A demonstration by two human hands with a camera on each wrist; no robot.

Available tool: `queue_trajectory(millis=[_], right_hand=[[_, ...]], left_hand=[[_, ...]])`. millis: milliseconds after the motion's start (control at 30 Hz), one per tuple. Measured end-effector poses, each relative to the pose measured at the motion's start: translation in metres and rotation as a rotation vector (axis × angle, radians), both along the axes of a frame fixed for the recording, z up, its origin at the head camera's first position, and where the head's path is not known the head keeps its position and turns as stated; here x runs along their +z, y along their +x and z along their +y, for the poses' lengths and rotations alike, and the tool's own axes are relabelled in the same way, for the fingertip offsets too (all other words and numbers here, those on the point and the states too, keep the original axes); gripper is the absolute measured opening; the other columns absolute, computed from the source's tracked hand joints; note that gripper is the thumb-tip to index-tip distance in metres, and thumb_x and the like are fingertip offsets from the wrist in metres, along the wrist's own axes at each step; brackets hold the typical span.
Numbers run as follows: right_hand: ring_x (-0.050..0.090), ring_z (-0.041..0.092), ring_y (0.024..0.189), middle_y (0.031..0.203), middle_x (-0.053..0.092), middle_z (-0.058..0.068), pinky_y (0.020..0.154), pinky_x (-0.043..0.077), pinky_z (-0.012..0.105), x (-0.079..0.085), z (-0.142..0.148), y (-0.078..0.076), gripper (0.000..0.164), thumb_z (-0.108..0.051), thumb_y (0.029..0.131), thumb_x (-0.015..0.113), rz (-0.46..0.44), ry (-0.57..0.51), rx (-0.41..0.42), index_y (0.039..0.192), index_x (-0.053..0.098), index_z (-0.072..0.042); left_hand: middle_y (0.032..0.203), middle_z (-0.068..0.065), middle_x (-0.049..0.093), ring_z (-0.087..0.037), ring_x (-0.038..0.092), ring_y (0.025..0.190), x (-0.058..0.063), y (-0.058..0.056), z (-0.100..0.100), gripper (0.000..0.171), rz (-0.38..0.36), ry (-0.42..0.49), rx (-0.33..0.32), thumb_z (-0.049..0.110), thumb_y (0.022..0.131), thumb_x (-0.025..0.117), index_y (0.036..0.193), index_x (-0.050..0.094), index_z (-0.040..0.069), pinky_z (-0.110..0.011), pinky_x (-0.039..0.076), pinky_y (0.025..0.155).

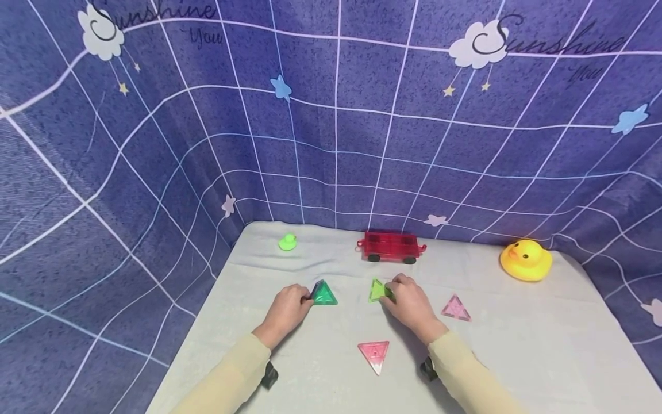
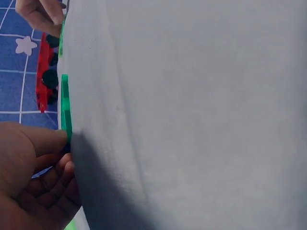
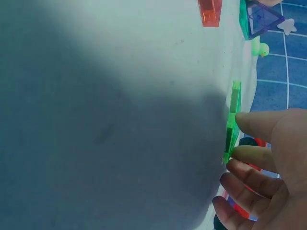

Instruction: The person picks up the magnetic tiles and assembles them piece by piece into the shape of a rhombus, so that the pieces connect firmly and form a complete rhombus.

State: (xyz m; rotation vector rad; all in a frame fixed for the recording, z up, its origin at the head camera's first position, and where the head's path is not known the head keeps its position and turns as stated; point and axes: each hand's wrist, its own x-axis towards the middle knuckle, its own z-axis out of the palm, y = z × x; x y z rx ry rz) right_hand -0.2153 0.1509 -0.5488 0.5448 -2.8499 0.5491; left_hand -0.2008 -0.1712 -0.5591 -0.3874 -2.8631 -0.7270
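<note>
In the head view my left hand (image 1: 285, 310) pinches a dark purple triangular tile (image 3: 264, 20), which stands upright against a teal-green triangular tile (image 1: 324, 294) lying on the cloth. The right wrist view shows the purple tile's face; in the left wrist view my fingers cover most of it. To the right, my right hand (image 1: 411, 305) holds a lime-green triangular tile (image 1: 376, 290) between thumb and index finger, low over the cloth. Its remaining fingers are loosely bent, and they hide part of that tile from above.
A red toy wagon (image 1: 390, 247) stands behind the hands. A small green duck (image 1: 287, 242) is back left, a yellow duck (image 1: 526, 260) back right. A red-pink triangular tile (image 1: 374, 354) lies in front, a pale pink one (image 1: 456, 309) right of my right hand. Patterned blue fabric (image 1: 336, 144) rises behind.
</note>
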Motion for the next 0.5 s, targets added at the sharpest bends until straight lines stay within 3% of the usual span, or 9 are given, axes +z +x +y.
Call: queue_trajectory(millis=[500], right_hand=[[0.066, 0.026, 0.086, 0.094, 0.067, 0.008, 0.081, 0.056, 0.046, 0.0004, -0.0001, -0.0016, 0.028, -0.015, 0.083, 0.089, -0.031, -0.042, -0.017, 0.104, 0.076, -0.002]], left_hand=[[0.079, 0.002, 0.065, -0.011, 0.060, 0.070, -0.0008, -0.0011, 0.0010, 0.009, -0.019, 0.004, 0.004, 0.010, 0.090, 0.082, 0.084, 0.074, 0.009, -0.031, 0.051, 0.064]])
